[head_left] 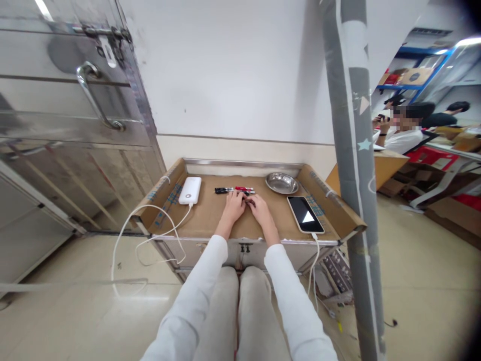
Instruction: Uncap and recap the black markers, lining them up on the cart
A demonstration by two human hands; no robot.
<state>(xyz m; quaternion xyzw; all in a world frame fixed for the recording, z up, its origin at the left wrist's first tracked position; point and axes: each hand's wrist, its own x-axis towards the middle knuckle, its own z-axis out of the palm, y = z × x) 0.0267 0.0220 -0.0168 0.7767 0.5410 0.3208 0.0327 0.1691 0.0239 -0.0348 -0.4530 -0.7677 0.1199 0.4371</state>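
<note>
On the cardboard-lined top (210, 220), my left hand (235, 204) and my right hand (259, 206) meet near the middle, fingertips close together. The fingers of both are closed around a small dark thing (247, 199), mostly hidden and too small to name. Just beyond the fingertips lie a black marker pen (222, 190) and a red marker pen (244, 189). Part of another dark pen-like shape shows behind my left fingers. A round shiny metal dish (281, 183) stands beyond my right hand.
A white power bank (190, 190) with a white cable (161, 233) lies at the left. A phone (305, 214) with a cable lies at the right. Cardboard side walls (328, 203) edge the top. A grey padded post (356, 150) rises at the right; people sit beyond it.
</note>
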